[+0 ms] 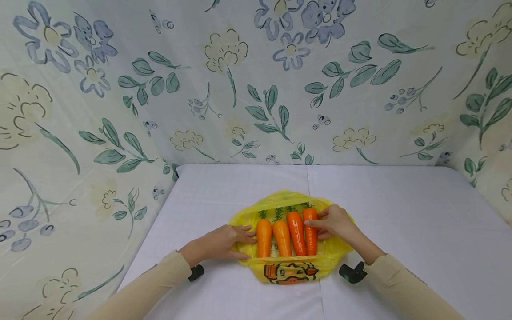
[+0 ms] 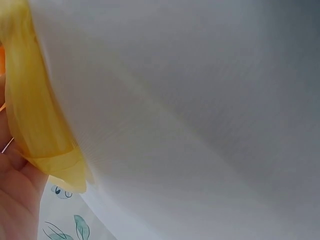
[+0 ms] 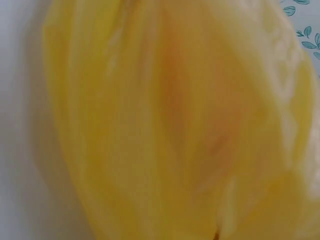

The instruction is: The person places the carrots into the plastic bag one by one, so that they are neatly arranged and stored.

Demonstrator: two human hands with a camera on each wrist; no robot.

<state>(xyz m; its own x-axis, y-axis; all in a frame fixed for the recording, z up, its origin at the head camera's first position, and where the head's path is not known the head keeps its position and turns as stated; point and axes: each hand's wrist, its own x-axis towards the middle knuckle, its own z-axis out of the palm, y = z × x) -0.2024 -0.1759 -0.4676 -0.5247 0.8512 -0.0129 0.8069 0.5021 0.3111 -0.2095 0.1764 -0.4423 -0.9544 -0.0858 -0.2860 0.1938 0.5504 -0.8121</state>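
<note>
A yellow plastic bag (image 1: 252, 266) with a printed cartoon on its front lies open on the table. Several orange carrots with green tops stand side by side in its mouth. My left hand (image 1: 224, 242) reaches over the bag's left edge, fingers spread fairly straight beside the leftmost carrot (image 1: 264, 238). At the other end, my right hand (image 1: 340, 224) holds the rightmost carrot (image 1: 310, 242) between thumb and fingers. The left wrist view catches part of the left hand (image 2: 20, 195) behind the yellow plastic (image 2: 42, 105). Bag plastic (image 3: 125, 150) fills most of the right wrist view, hiding the right fingers.
A white cloth covers the table (image 1: 208, 191). Dark wrist-worn devices show under the left wrist (image 1: 196, 273) and right wrist (image 1: 353, 273). Floral fabric (image 1: 272, 106) hangs behind the table and along both sides.
</note>
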